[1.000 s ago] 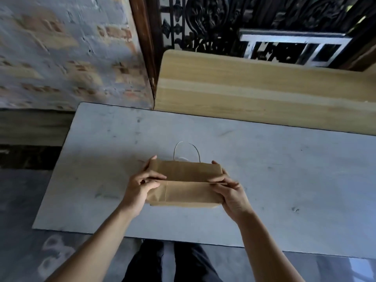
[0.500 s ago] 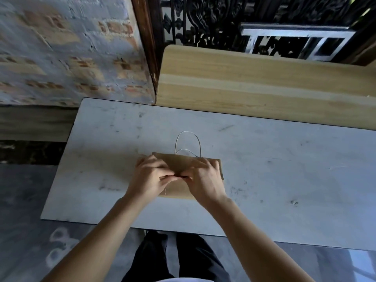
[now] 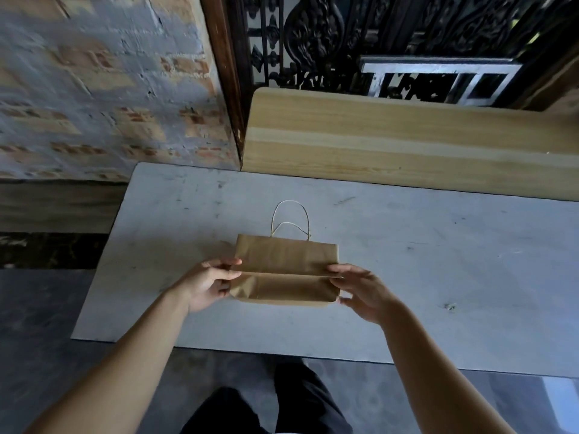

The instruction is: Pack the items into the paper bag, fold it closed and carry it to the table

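Note:
A brown paper bag (image 3: 286, 260) lies on the grey table (image 3: 407, 277) with its top folded over and its string handles (image 3: 291, 219) pointing away from me. My left hand (image 3: 208, 285) pinches the bag's left end at the fold, thumb on top. At the bag's right end, my right hand (image 3: 365, 291) touches the fold with its fingertips, and the fingers are spread. What is inside the bag is hidden.
A light wooden board (image 3: 407, 139) leans behind the table. A brick wall (image 3: 103, 89) stands at the far left and a black ornate metal grille (image 3: 344, 36) at the back. My dark-trousered legs (image 3: 266, 405) are below the table's near edge.
Half a second ago both hands pressed together at the middle of the fold. They have slid apart to the bag's two ends, and the folded flap now shows.

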`<action>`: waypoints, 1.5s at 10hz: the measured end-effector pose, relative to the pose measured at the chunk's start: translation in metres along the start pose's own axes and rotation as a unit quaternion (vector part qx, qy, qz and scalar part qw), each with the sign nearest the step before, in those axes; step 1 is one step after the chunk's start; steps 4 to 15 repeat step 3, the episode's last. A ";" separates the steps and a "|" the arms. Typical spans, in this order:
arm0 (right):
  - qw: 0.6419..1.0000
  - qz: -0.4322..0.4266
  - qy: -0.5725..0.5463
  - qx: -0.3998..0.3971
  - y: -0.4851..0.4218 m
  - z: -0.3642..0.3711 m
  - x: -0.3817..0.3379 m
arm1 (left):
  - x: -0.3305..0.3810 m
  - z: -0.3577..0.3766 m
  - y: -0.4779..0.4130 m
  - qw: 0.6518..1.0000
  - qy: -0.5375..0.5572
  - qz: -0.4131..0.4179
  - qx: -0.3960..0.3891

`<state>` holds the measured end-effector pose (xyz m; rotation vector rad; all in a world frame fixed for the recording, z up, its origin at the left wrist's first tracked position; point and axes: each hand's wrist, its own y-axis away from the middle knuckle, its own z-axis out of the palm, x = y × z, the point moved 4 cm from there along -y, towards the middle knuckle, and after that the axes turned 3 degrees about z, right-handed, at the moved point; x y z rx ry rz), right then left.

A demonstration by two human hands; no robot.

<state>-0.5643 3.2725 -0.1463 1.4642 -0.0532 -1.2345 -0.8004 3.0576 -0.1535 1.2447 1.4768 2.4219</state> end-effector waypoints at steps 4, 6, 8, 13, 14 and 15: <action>0.819 -0.128 0.507 0.237 0.078 0.070 -0.053 | 0.053 0.020 0.069 0.777 -0.572 0.260 0.031; 0.819 -0.128 0.507 0.237 0.078 0.070 -0.053 | 0.053 0.020 0.069 0.777 -0.572 0.260 0.031; 0.819 -0.128 0.507 0.237 0.078 0.070 -0.053 | 0.053 0.020 0.069 0.777 -0.572 0.260 0.031; 0.819 -0.128 0.507 0.237 0.078 0.070 -0.053 | 0.053 0.020 0.069 0.777 -0.572 0.260 0.031; 0.819 -0.128 0.507 0.237 0.078 0.070 -0.053 | 0.053 0.020 0.069 0.777 -0.572 0.260 0.031; 0.819 -0.128 0.507 0.237 0.078 0.070 -0.053 | 0.053 0.020 0.069 0.777 -0.572 0.260 0.031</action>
